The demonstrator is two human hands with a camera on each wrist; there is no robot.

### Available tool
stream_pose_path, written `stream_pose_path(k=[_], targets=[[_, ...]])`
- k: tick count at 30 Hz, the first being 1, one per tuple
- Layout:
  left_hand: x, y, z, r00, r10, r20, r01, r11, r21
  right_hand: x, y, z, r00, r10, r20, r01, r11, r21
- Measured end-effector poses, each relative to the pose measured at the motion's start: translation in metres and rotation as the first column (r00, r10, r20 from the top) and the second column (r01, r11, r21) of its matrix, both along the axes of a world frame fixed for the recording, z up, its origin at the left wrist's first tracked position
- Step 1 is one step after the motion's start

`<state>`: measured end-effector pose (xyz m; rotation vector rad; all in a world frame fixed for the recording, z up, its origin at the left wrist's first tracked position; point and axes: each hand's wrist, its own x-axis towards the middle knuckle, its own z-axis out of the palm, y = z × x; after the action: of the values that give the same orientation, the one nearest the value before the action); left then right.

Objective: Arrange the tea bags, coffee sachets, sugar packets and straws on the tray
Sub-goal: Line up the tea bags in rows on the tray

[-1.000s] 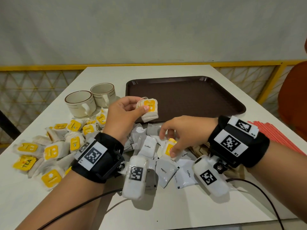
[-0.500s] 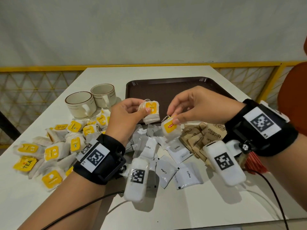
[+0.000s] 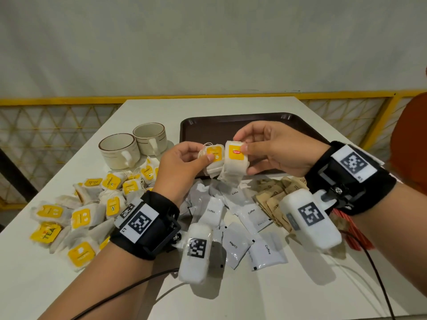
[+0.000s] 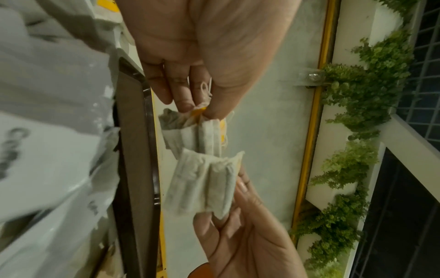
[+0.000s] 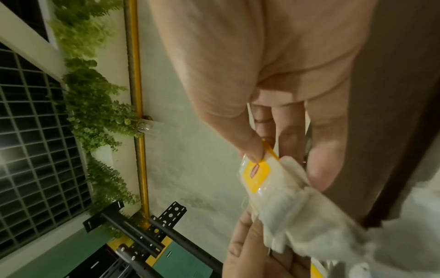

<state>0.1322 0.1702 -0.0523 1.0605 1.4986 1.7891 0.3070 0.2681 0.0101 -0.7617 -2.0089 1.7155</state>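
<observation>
From the head cam we get the whole layout: both hands up over the near edge of the brown tray (image 3: 231, 125), each with a tea bag. Our left hand (image 3: 182, 162) pinches the left tea bag (image 3: 213, 158) between thumb and fingers, and our right hand (image 3: 275, 151) pinches the Lipton tea bag (image 3: 234, 161) by its top. The two bags sit side by side, touching or nearly so, yellow labels facing us, long axes roughly upright with the paper bodies hanging down.

The left wrist cam shows what the head cam can't: the backs and folded edges of both bags (image 4: 204, 180), plus a loop of string tucked under the left thumb. The right wrist cam gets the yellow tag (image 5: 258, 172) edge-on under the right thumb, with the left hand (image 5: 259, 250) coming in from below.

Only the head view shows the rest: a heap of tea bags (image 3: 80, 213) at left, white coffee sachets (image 3: 240, 239) in the middle, brown sugar packets (image 3: 275, 199) and red straws (image 3: 353, 234) under the right wrist, two cups (image 3: 134, 146) beside the tray.
</observation>
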Motion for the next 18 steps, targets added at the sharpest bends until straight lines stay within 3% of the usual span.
stream_pose_path(k=[5, 9, 14, 18], targets=[[-0.032, 0.019, 0.037, 0.996, 0.002, -0.091, -0.006, 0.999, -0.046, -0.024, 0.02, 0.025, 0.999, 0.002, -0.038, -0.001, 1.0, 0.02], [-0.064, 0.054, 0.073, 0.99, -0.053, -0.127, 0.039, 0.994, -0.106, -0.055, 0.052, 0.038, 0.995, -0.087, -0.046, 0.09, 0.993, 0.079], [-0.093, 0.114, 0.073, 0.956, -0.144, -0.255, 0.051, 0.94, -0.338, -0.092, 0.086, 0.024, 0.986, -0.163, 0.044, 0.15, 0.963, 0.223], [-0.107, 0.149, 0.065, 0.869, -0.216, -0.445, -0.027, 0.877, -0.479, -0.093, 0.11, -0.007, 0.983, -0.153, 0.1, 0.12, 0.952, 0.282]])
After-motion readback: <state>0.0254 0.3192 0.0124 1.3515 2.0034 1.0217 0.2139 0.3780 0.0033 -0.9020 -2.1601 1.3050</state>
